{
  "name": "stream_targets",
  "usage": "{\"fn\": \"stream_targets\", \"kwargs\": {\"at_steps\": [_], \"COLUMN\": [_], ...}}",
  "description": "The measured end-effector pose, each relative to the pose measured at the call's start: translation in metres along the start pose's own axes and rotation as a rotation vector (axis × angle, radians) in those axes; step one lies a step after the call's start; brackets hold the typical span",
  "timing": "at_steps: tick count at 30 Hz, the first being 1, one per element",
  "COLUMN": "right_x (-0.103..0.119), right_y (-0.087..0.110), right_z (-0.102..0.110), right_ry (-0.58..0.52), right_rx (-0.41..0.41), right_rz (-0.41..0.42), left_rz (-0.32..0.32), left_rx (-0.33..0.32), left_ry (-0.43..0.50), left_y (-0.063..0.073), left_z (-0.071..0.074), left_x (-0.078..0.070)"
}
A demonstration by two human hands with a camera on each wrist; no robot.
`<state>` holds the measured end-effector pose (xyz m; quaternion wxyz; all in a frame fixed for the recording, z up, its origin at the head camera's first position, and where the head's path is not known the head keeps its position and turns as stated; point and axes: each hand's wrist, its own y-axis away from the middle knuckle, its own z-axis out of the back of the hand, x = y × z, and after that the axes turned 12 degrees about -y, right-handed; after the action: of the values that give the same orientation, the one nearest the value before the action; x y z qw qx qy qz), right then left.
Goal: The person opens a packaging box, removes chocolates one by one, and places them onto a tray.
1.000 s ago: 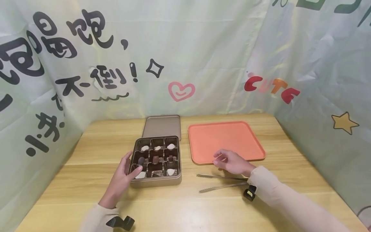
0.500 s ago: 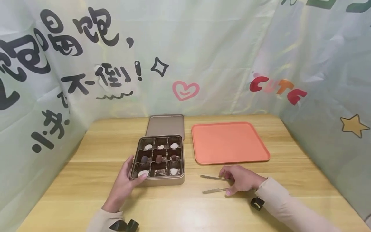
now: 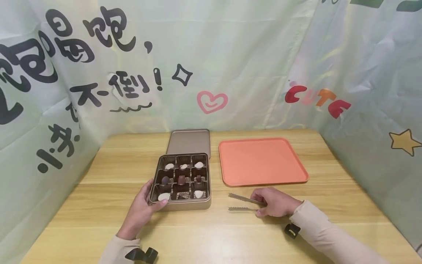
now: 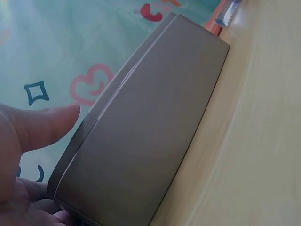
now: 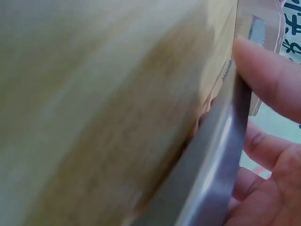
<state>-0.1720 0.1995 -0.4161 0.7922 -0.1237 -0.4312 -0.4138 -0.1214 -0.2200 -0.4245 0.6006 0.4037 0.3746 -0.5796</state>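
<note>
My left hand [image 3: 141, 207] holds the near left corner of an uncovered brown chocolate box [image 3: 195, 206], thumb over the rim and fingers along its left side. Inside, several compartments bear white and dark chocolates, such as a round dark one [image 3: 165, 180] and a white one [image 3: 163, 196]. The left wrist view shows the box's plain side wall [image 4: 146, 108] standing on the table. With thumb and fingers, my right hand [image 3: 277, 202] grips metal tongs [image 3: 242, 198]; their two serrated tips stand apart and face the box. Up close, one long arm of the tongs [image 5: 211, 150] fills the right wrist view.
Behind the box lies its brown lid [image 3: 189, 141], partly covered by the box. An orange tray [image 3: 262, 161] sits on the wooden table [image 3: 211, 238] to the right, beyond the tongs. Printed cloth walls [image 3: 244, 47] enclose the back and sides.
My right hand has come down from the tray's front edge onto the tongs and taken hold of them; their tips have drawn closer together. The left hand stays at the box.
</note>
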Motion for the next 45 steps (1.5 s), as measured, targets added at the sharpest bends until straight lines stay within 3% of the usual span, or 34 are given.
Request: {"fn": "stream_targets", "kwargs": {"at_steps": [10, 17, 25, 32, 38, 45], "right_x": [0.002, 0.005, 0.009, 0.020, 0.030, 0.038], "right_y": [-0.005, -0.010, -0.011, -0.016, -0.021, -0.025], "right_z": [-0.003, 0.007, 0.015, 0.021, 0.025, 0.028], "right_ry": [0.032, -0.031, -0.007, 0.032, 0.039, 0.049], "right_rx": [-0.048, -0.049, -0.065, -0.122, -0.122, -0.122], "right_rz": [0.066, 0.108, 0.141, 0.114, 0.074, 0.085], "left_rz": [0.043, 0.020, 0.024, 0.012, 0.038, 0.051], "left_rx": [-0.007, -0.024, -0.003, 0.008, 0.028, 0.033], "left_ry": [-0.028, 0.014, 0.040, 0.044, 0.043, 0.050], "left_y": [0.004, 0.000, -0.002, -0.003, -0.002, -0.002], "left_z": [0.001, 0.000, 0.001, 0.004, 0.007, 0.009], "left_x": [0.008, 0.005, 0.001, 0.000, 0.001, 0.005]}}
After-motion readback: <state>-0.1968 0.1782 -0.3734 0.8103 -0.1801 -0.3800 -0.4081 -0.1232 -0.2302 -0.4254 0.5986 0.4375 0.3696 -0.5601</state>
